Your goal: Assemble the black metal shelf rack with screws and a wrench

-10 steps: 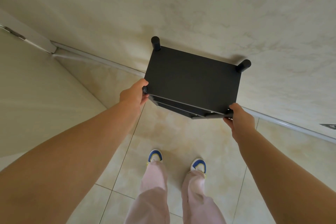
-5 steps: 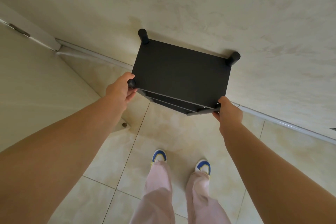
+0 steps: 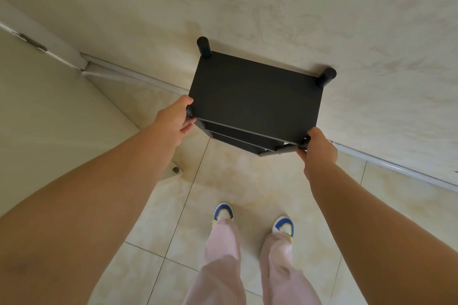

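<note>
While both hands hold it, the black rectangular metal shelf rack (image 3: 255, 101) stands by the cream wall (image 3: 272, 7).
Left hand (image 3: 176, 120) and right hand (image 3: 318, 150) each keep a closed grip on a near corner post.

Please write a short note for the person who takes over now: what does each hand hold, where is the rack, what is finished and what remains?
Left hand: grips the near-left corner post of the black shelf rack.
Right hand: grips the near-right corner post.
Rack: upright, shelves stacked, close to the wall, above the tiled floor; whether it touches the floor cannot be told.
Done: the rack looks assembled.
Left: probably only to set it in place by the wall. No screws or wrench in view.
</note>
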